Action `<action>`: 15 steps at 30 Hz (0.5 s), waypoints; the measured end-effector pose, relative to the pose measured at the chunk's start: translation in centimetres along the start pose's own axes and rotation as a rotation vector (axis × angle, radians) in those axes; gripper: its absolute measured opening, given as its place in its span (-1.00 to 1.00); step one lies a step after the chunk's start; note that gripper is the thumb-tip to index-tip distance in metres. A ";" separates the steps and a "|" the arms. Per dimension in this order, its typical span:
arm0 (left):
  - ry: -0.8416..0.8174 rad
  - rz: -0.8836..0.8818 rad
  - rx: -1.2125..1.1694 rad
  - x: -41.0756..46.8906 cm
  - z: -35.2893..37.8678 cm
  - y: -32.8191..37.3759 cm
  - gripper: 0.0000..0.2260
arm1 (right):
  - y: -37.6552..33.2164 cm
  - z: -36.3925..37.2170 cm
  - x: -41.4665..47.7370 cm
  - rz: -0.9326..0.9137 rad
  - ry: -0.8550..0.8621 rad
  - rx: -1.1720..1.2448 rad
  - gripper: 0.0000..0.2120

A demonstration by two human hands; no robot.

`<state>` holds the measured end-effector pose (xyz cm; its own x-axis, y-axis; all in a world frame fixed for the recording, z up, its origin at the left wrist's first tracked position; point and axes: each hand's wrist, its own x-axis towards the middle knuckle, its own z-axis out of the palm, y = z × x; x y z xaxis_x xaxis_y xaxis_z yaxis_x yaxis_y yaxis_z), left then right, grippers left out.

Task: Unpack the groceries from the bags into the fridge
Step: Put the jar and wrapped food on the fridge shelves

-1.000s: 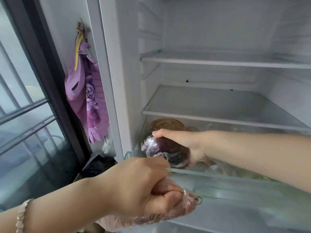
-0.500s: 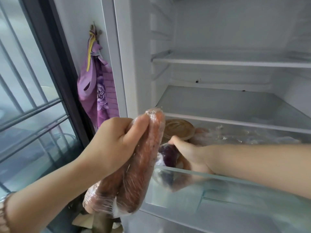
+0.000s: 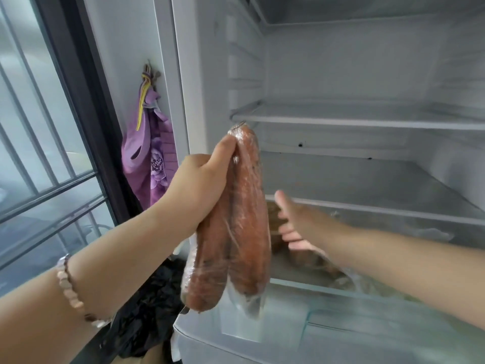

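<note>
My left hand grips a pack of two long reddish-orange pieces wrapped in clear film, held upright in front of the open fridge. Just right of the pack, my right hand hovers over the clear drawer with its fingers spread and holding nothing. Several wrapped items lie inside the drawer, blurred and partly hidden by my right arm.
Two white shelves span the fridge above the drawer. A black plastic bag sits low beside the fridge's left side. Purple cloth bags hang on the wall, next to a barred window.
My left hand has lifted the wrapped pack higher and upright. My right hand has let go of the dark purple wrapped item in the drawer and risen with fingers spread.
</note>
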<state>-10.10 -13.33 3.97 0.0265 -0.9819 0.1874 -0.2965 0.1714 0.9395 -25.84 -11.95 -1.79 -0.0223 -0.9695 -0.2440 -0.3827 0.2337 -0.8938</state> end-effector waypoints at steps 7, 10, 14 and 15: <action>0.039 0.051 -0.261 2.8 4.3 3.5 -0.55 | -5.9 -3.8 -8.5 -0.347 0.243 -0.556 -0.05; 0.019 0.012 -0.452 3.8 6.3 7.0 -0.54 | -7.7 -4.2 -7.9 -0.391 0.493 -0.976 0.14; -0.026 -0.015 -0.704 4.8 7.8 12.2 -0.54 | -10.4 -7.9 -6.0 -0.537 0.860 -1.130 -0.06; -0.051 0.015 -0.715 5.1 7.9 13.3 -0.57 | -11.2 -9.2 -5.9 -0.590 0.896 -1.108 -0.15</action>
<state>-21.46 -16.65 15.18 -0.0230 -0.9786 0.2043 0.4026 0.1780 0.8979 -29.90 -9.57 13.13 -0.0002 -0.7212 0.6927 -0.9986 0.0368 0.0381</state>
